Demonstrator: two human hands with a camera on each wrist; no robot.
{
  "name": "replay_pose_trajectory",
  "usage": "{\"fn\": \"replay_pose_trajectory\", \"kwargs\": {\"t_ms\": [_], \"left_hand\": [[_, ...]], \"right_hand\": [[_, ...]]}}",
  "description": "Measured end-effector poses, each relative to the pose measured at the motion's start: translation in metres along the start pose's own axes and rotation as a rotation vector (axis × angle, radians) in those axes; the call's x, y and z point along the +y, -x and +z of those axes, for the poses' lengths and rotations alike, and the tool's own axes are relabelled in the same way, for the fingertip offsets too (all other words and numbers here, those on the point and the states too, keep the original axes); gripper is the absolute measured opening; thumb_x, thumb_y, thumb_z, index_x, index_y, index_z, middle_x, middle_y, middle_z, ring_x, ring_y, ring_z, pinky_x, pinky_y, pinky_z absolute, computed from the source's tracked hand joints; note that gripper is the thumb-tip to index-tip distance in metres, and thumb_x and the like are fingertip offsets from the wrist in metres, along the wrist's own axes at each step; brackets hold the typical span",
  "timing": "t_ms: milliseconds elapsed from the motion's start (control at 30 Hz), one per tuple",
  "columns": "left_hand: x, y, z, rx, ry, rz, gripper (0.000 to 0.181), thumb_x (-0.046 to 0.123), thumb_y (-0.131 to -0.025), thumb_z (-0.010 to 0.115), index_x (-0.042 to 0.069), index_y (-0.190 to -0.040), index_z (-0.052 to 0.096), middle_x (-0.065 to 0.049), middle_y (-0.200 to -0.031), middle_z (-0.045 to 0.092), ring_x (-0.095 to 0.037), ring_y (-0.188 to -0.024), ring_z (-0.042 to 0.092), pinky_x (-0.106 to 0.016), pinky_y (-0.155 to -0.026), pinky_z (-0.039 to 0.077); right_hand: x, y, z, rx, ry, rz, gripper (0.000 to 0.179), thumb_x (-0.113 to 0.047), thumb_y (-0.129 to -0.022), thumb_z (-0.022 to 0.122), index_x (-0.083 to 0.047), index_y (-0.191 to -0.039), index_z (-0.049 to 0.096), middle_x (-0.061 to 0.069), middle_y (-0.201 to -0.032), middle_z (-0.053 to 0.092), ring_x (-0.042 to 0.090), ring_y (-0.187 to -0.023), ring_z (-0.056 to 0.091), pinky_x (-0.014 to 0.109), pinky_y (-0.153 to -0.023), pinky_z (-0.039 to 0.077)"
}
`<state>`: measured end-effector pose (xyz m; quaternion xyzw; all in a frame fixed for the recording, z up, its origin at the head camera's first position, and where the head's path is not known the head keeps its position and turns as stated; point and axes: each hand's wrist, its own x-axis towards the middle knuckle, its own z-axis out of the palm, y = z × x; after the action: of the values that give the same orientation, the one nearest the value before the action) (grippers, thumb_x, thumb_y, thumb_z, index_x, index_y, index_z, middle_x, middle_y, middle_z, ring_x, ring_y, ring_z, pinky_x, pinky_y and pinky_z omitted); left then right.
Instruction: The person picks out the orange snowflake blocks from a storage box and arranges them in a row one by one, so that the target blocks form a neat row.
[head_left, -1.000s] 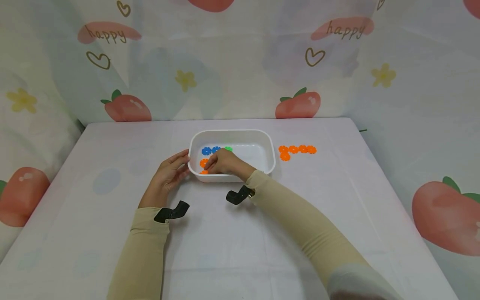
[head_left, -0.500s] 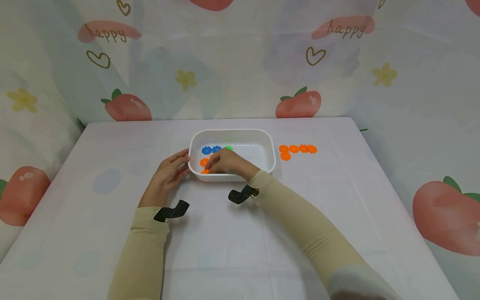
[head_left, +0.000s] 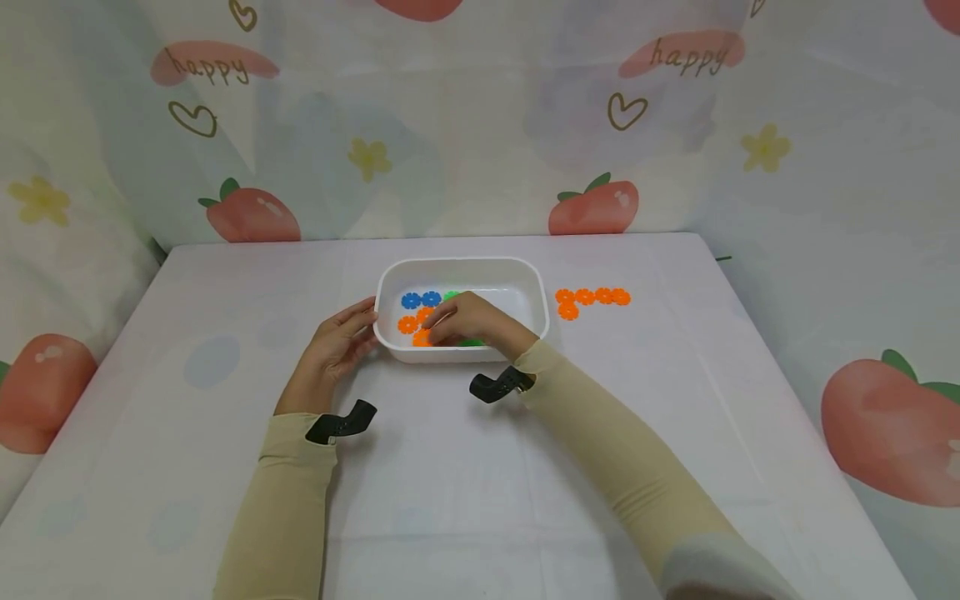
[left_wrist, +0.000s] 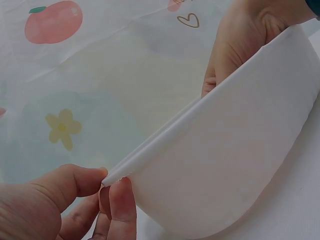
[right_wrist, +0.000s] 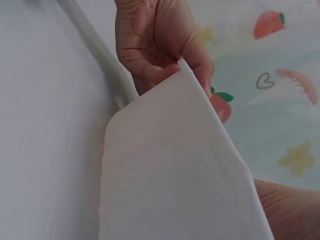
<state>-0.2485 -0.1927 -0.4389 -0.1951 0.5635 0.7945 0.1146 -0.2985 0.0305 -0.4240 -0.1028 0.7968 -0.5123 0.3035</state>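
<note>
— Right hand [head_left: 478,320] shifted rightward inside the white tray [head_left: 453,356]; green piece [head_left: 471,342] now visible just beside it. Grip?
— Cannot tell; poor view near the orange pieces [head_left: 407,325].
— Left hand [head_left: 341,343]?
— Pinching the tray's left rim; tray sits on the counter [head_left: 420,475].

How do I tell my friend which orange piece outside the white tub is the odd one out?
On the table, find the white tub. Just to its right lie five orange pieces, four of them in a row. The odd piece is the only one on the near side of that row, by its left end.
</note>
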Motion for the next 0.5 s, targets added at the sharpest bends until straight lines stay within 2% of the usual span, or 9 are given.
{"fn": "replay_pose_trajectory", "kwargs": {"t_ms": [167, 500], "left_hand": [[-0.001, 0.0, -0.001, 0.003, -0.006, 0.01, 0.048, 0.013, -0.094, 0.067, 0.011, -0.141, 0.054, 0.0, -0.109, 0.061, -0.011, -0.08, 0.063, -0.018, -0.066, 0.058], [0.0, 0.001, -0.001, 0.006, 0.01, 0.002, 0.045, 0.012, -0.094, 0.067, 0.013, -0.137, 0.057, 0.002, -0.106, 0.063, -0.011, -0.084, 0.063, -0.018, -0.066, 0.058]], "right_hand": [[0.005, 0.002, -0.007, 0.002, -0.055, 0.002, 0.027, 0.0, -0.083, 0.075, 0.006, -0.109, 0.071, 0.014, -0.094, 0.073, 0.014, -0.071, 0.069, 0.03, -0.076, 0.061], [0.013, 0.011, -0.024, 0.032, -0.042, 0.018, 0.025, -0.005, -0.085, 0.074, 0.003, -0.109, 0.072, 0.009, -0.086, 0.073, 0.014, -0.069, 0.069, 0.028, -0.074, 0.061]]}}
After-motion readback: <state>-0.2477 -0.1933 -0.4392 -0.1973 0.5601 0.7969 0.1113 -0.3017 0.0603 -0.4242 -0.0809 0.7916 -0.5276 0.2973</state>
